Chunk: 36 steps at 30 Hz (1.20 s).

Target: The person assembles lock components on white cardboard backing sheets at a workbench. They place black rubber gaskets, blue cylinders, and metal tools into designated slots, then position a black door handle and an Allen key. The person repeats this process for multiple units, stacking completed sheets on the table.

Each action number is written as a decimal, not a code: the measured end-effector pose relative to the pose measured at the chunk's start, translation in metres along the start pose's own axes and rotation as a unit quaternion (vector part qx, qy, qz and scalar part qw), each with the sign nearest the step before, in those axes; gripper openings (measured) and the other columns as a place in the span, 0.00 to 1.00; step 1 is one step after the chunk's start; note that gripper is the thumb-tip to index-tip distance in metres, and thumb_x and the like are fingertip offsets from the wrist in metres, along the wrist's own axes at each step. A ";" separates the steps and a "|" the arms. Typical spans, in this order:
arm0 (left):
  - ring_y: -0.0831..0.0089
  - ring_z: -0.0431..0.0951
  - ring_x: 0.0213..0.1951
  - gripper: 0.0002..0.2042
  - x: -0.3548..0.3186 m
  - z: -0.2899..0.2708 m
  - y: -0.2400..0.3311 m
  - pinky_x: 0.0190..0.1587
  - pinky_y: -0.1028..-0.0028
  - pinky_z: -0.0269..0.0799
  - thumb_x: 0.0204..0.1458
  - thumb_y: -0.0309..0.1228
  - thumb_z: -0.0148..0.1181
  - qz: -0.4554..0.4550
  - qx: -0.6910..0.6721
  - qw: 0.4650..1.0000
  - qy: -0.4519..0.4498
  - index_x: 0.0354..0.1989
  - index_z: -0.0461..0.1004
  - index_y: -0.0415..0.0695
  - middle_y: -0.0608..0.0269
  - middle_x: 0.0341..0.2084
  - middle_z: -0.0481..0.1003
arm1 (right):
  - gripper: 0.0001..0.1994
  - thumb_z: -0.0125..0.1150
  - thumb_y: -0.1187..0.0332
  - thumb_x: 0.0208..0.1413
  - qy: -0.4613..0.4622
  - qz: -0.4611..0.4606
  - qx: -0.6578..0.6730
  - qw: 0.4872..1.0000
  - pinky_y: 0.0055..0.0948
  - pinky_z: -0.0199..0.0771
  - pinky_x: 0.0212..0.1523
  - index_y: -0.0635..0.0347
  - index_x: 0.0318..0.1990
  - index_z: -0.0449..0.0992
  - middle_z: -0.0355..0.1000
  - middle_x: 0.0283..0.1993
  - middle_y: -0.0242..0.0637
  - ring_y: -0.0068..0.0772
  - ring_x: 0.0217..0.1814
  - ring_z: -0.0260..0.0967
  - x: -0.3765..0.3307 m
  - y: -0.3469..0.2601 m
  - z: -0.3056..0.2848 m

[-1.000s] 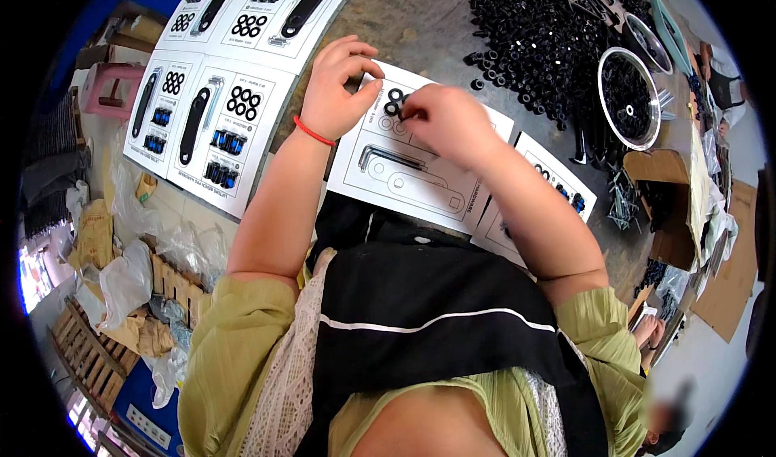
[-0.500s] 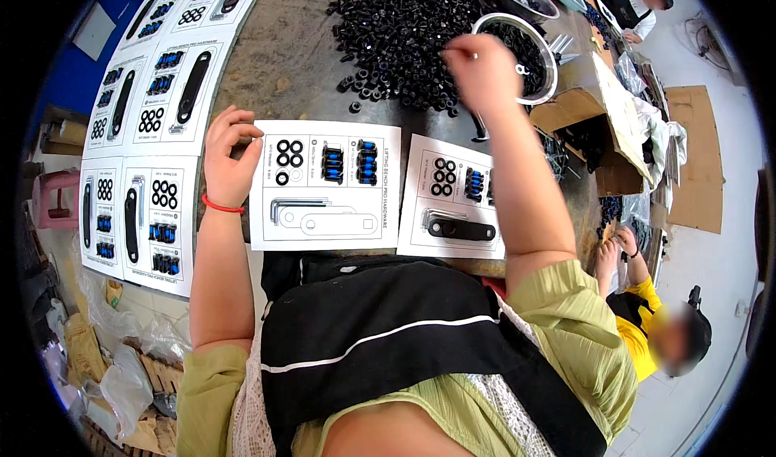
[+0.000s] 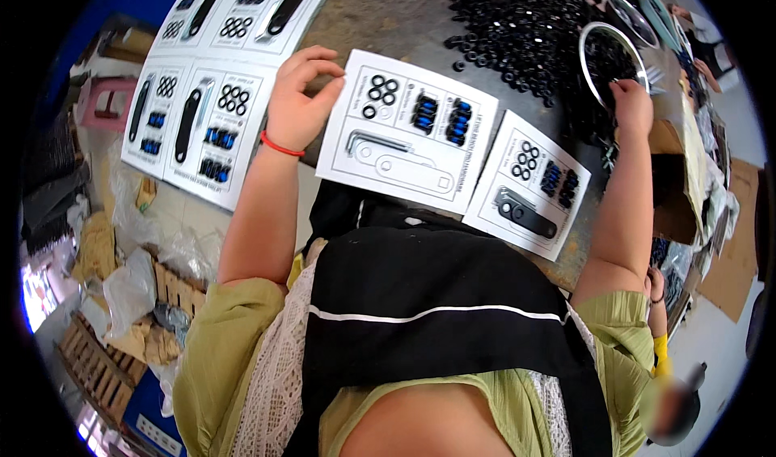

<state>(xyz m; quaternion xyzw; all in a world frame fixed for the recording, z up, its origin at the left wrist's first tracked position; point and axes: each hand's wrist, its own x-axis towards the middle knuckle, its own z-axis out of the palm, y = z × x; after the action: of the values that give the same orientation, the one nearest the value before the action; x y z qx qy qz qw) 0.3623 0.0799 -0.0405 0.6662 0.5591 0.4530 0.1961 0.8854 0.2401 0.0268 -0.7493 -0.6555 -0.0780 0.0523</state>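
Note:
My left hand (image 3: 303, 105), a red cord on its wrist, is at the upper left edge of a white printed card (image 3: 388, 194). Its fingers are bent and apart from the thumb, holding nothing I can see. Black rings (image 3: 382, 90), black-and-blue bolts (image 3: 459, 123) and L-shaped hex keys (image 3: 372, 141) lie on this card; its long bar outline is bare. A second card (image 3: 493, 194) beside it bears similar parts and a black bar (image 3: 529, 217). At the right, my right hand (image 3: 634, 107) reaches into a steel bowl (image 3: 594, 85) of small black parts, fingertips pinched together; anything between them is hidden.
A heap of small black hardware (image 3: 517, 24) spreads beyond the cards. More filled cards (image 3: 182, 154) lie at the left. Right of the bowl stands an open cardboard box (image 3: 675, 190). Another dish (image 3: 630, 16) sits farther back. Other people's hands show at the right edge.
My right hand has moved from above the heap to the bowl, its fingers now down among the black parts. The view has shifted and turned; my left hand stays by the card's edge.

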 end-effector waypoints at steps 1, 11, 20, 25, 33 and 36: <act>0.60 0.71 0.56 0.07 -0.006 -0.002 0.004 0.57 0.66 0.65 0.46 0.23 0.64 0.012 0.029 0.999 -0.002 0.34 0.78 0.41 0.58 0.48 0.75 | 0.16 0.63 0.53 0.53 -0.007 0.011 -0.014 1.000 0.44 0.75 0.43 0.54 0.40 0.83 0.79 0.37 0.47 0.50 0.42 0.77 -0.002 -0.003 -0.002; 0.53 0.62 0.63 0.10 -0.020 0.001 0.005 0.61 0.58 0.61 0.37 0.28 0.72 0.049 0.120 0.991 -0.026 0.30 0.79 0.48 0.64 0.50 0.73 | 0.10 0.63 0.66 0.57 -0.095 -0.123 0.299 0.941 0.29 0.75 0.38 0.57 0.44 0.81 0.78 0.39 0.39 0.32 0.36 0.75 -0.099 -0.166 -0.032; 0.55 0.55 0.68 0.10 -0.014 0.016 -0.004 0.65 0.56 0.54 0.35 0.35 0.75 0.026 0.143 0.989 -0.035 0.27 0.79 0.52 0.69 0.54 0.71 | 0.03 0.61 0.67 0.50 -0.147 -0.360 0.207 0.898 0.38 0.75 0.36 0.52 0.31 0.80 0.74 0.35 0.33 0.39 0.41 0.74 -0.188 -0.285 -0.002; 0.56 0.55 0.68 0.10 -0.017 0.017 -0.002 0.65 0.56 0.53 0.36 0.37 0.74 0.015 0.136 0.990 -0.030 0.26 0.79 0.53 0.70 0.54 0.71 | 0.09 0.62 0.70 0.47 -0.006 -0.421 0.243 0.874 0.43 0.69 0.50 0.52 0.37 0.81 0.72 0.50 0.38 0.44 0.56 0.66 -0.196 -0.269 0.002; 0.57 0.57 0.67 0.09 -0.013 0.017 -0.009 0.64 0.56 0.55 0.36 0.36 0.73 0.030 0.151 0.988 -0.033 0.26 0.79 0.52 0.69 0.53 0.72 | 0.14 0.67 0.61 0.47 -0.054 -0.405 0.222 0.885 0.58 0.52 0.63 0.48 0.43 0.81 0.58 0.68 0.44 0.58 0.71 0.49 -0.212 -0.268 0.002; 0.56 0.60 0.65 0.10 -0.005 0.021 -0.004 0.63 0.55 0.57 0.36 0.36 0.73 0.042 0.163 0.984 -0.049 0.26 0.79 0.50 0.66 0.53 0.72 | 0.15 0.64 0.58 0.48 -0.075 -0.382 0.206 0.898 0.62 0.52 0.62 0.48 0.43 0.80 0.58 0.68 0.44 0.58 0.71 0.49 -0.210 -0.266 0.000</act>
<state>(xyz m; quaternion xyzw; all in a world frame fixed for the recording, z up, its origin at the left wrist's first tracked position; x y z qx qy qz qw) 0.3776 0.0817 -0.0562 0.7334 0.5869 0.3301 0.0930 0.5951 0.0710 -0.0186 -0.4179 -0.8946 0.1009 0.1222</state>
